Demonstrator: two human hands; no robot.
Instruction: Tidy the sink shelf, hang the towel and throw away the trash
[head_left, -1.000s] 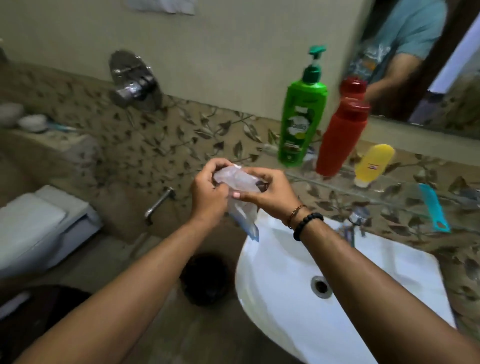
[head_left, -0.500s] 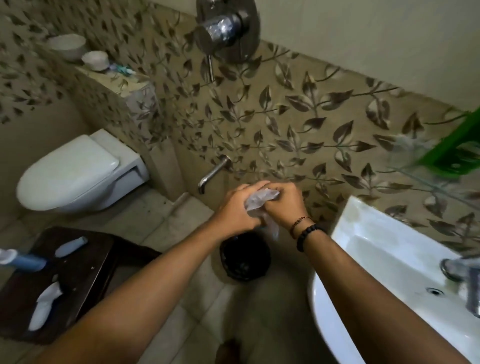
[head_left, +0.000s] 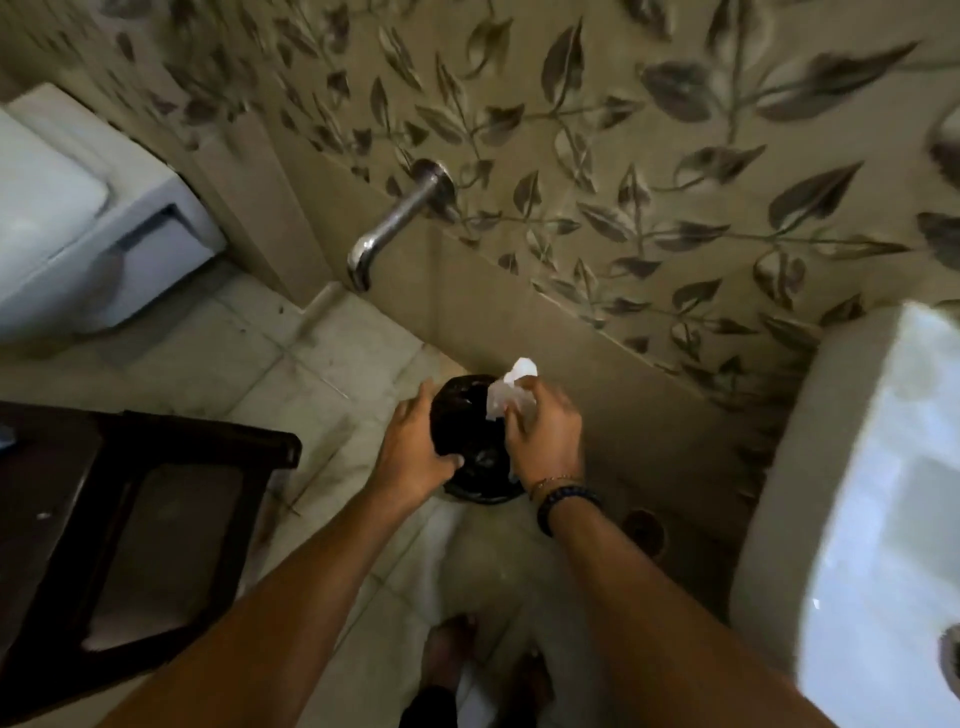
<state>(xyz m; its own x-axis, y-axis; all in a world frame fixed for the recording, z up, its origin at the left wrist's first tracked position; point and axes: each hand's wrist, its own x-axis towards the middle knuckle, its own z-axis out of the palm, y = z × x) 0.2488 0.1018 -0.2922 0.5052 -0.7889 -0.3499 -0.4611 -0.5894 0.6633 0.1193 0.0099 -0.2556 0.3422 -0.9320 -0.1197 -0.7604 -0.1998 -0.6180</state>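
A small black trash bin (head_left: 470, 470) stands on the tiled floor by the wall, below me. My right hand (head_left: 545, 439) is over its right side, shut on a crumpled clear plastic wrapper (head_left: 506, 392) that sticks up above the bin's mouth. My left hand (head_left: 413, 449) lies over the bin's left rim with its fingers spread, holding nothing that I can see. The sink shelf and the towel are out of view.
The white washbasin (head_left: 862, 519) fills the right edge. A white toilet (head_left: 78, 218) sits at the upper left, a dark wooden stool (head_left: 130, 519) at the left. A metal spout (head_left: 389, 223) juts from the leaf-patterned wall. My feet (head_left: 452, 654) show at the bottom.
My view has swung from the shelf down to the floor. Both hands dropped from chest height to the bin, and my left hand has let go of the wrapper.
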